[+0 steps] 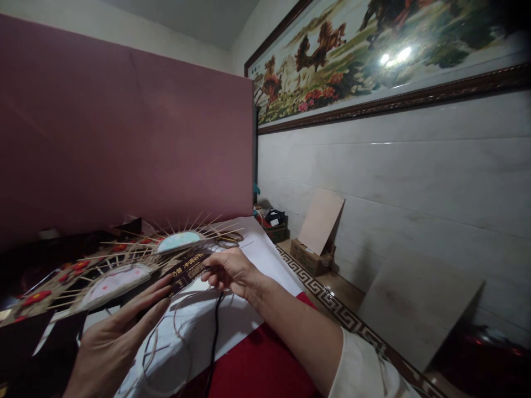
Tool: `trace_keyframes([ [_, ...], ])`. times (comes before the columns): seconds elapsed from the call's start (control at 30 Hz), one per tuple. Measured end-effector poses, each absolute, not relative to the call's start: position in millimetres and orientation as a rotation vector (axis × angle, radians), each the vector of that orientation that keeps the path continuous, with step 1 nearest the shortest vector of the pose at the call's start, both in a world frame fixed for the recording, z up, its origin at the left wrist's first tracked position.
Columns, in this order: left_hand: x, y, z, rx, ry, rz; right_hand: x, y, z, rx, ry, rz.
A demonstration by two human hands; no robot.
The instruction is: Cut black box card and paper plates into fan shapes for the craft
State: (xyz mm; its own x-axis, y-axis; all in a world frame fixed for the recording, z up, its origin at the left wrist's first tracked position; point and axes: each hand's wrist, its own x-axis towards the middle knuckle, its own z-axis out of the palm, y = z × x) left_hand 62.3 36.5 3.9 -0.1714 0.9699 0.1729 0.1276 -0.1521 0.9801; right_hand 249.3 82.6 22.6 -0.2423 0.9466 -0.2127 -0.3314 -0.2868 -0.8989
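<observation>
My left hand reaches in from the lower left, fingers stretched out, with the tips against a dark printed box with yellow lettering. At the box's right end, my right hand is closed in a pinch; what sits between its fingers is hidden. Beyond my left hand lie two half-round pieces with thin sticks fanning out, one with a pale pink spotted face, the other light blue. Loose twine trails below the box. Scissors rest behind my right hand.
A white sheet covers part of the red surface, and a black cord crosses it. Red flower decorations lie at left. A pink panel stands behind. Boards lean by the tiled wall at right.
</observation>
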Motion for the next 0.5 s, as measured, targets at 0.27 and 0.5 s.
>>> trace_keyframes([
  [0.27,65.1,36.0,9.8,1.380,1.370,1.404,251.6,84.0,18.9,-0.964,-0.958,1.700],
  [0.5,55.5,41.8,-1.2,1.465,1.361,1.394,252.7,82.9,17.7,-0.949,-0.982,1.687],
])
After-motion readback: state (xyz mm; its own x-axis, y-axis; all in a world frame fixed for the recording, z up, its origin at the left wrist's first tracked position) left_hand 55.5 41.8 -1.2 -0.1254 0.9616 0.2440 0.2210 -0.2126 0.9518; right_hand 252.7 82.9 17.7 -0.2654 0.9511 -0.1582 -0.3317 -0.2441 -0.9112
